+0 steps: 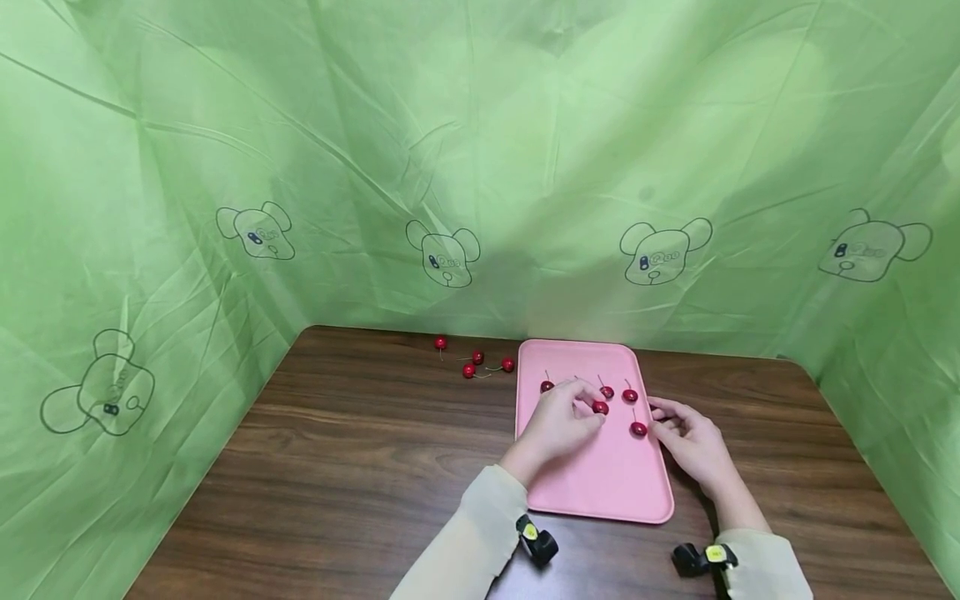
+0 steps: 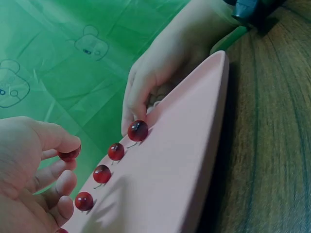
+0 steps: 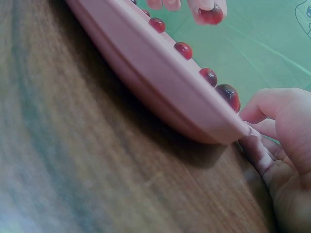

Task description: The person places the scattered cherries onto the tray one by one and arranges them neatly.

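Note:
Over the pink tray [image 1: 600,487], my left hand [image 1: 557,423] pinches a shiny red cherry [image 1: 600,407] between thumb and fingertips. In the left wrist view that cherry [image 2: 69,154] is held above the tray surface. Several cherries with thin stems lie on the tray, including one [image 1: 630,396] near its right side and another [image 1: 638,429] close to the rim. My right hand [image 1: 693,443] grips the tray's right edge, thumb at the rim beside the nearest cherry [image 3: 227,97]. Part of the tray's left side is hidden behind my left hand.
Left of the tray, several loose cherries lie on the wooden table [image 1: 360,467], one [image 1: 507,365] close to the tray's edge and one [image 1: 440,342] near the table's back edge. A green curtain [image 1: 540,167] with printed bear heads hangs behind and at both sides.

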{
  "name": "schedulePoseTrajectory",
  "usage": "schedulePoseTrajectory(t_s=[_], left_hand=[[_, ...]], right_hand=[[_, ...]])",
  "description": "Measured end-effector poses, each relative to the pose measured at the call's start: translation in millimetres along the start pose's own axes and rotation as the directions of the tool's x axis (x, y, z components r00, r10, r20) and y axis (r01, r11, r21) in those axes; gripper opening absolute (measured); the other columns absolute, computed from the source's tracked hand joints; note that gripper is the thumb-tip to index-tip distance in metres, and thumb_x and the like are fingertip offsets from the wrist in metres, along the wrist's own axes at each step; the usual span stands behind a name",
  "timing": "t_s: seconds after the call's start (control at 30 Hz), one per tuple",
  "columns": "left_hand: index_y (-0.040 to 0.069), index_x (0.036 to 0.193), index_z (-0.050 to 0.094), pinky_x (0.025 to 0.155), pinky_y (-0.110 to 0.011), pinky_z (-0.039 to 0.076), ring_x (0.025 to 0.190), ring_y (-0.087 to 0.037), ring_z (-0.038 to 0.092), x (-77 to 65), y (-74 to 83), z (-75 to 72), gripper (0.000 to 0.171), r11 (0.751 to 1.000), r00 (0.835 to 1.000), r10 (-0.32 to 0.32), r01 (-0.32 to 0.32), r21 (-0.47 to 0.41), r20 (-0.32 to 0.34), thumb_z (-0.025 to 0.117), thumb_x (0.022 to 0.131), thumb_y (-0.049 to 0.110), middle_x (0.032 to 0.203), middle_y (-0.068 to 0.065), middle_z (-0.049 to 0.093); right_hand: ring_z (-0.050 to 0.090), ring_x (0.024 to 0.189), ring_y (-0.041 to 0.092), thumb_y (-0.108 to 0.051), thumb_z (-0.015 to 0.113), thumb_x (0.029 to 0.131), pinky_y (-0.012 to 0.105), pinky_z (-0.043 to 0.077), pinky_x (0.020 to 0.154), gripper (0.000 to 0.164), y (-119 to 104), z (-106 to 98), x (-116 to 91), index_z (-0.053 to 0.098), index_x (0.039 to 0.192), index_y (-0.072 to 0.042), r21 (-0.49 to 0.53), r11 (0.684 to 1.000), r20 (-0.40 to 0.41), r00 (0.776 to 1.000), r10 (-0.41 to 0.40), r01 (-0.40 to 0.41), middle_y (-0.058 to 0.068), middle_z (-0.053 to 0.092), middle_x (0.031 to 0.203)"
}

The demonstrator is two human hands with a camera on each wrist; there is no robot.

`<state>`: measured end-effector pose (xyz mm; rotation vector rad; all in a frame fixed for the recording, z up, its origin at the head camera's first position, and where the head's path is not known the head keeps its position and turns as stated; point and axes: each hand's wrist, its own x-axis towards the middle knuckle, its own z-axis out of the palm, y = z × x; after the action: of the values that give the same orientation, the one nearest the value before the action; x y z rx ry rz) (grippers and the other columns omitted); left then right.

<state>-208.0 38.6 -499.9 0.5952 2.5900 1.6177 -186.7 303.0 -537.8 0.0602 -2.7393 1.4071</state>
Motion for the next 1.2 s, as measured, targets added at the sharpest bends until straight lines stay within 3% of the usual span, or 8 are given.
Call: schedulePoseTrajectory(t_s=[0.13,0.3,0.6,1.2], left_hand=[[0.016,0.115,0.075,0.083,-0.021,0.054,0.091,-0.004,0.069,0.8,-3.0,5.4,0.026,1.000,1.000,-0.020,0.020,-0.003,0.022,0.085,0.091,0.010,0.110,0.007,0.072],[0.017,0.113,0.076,0.087,-0.021,0.054,0.093,-0.002,0.069,3.8,-6.4,12.9,0.026,1.000,0.999,-0.019,0.019,0.016,0.037,0.086,0.090,0.010,0.110,0.006,0.073],[0.020,0.111,0.076,0.088,-0.020,0.052,0.094,-0.002,0.067,7.1,-9.8,22.3,0.025,0.993,0.998,0.005,-0.012,0.115,0.060,0.087,0.090,0.013,0.104,0.009,0.073],[0.022,0.106,0.078,0.087,-0.019,0.048,0.089,0.000,0.060,9.4,-10.5,29.7,0.020,0.964,0.998,-0.023,0.007,0.265,0.057,0.088,0.089,0.018,0.095,0.013,0.070]], right_hand=[[0.063,0.088,0.011,-0.018,0.074,0.104,0.021,0.052,0.072,0.045,-2,0,0,0.066,0.146,-0.001,-0.006,1.000,0.006,1.000,0.004,-0.004,0.016,0.071,0.119],[0.063,0.088,0.012,-0.018,0.074,0.104,0.022,0.052,0.073,0.046,-2,-1,0,0.066,0.146,-0.001,-0.015,1.000,0.007,1.000,0.003,-0.003,0.016,0.071,0.120],[0.063,0.087,0.008,-0.017,0.075,0.103,0.020,0.052,0.072,0.045,1,0,0,0.067,0.144,-0.001,-0.002,1.000,-0.005,1.000,-0.019,0.019,0.016,0.072,0.118],[0.064,0.087,0.009,-0.017,0.075,0.103,0.021,0.053,0.073,0.045,2,0,1,0.067,0.144,-0.002,-0.013,1.000,-0.002,1.000,-0.018,0.018,0.015,0.072,0.118]])
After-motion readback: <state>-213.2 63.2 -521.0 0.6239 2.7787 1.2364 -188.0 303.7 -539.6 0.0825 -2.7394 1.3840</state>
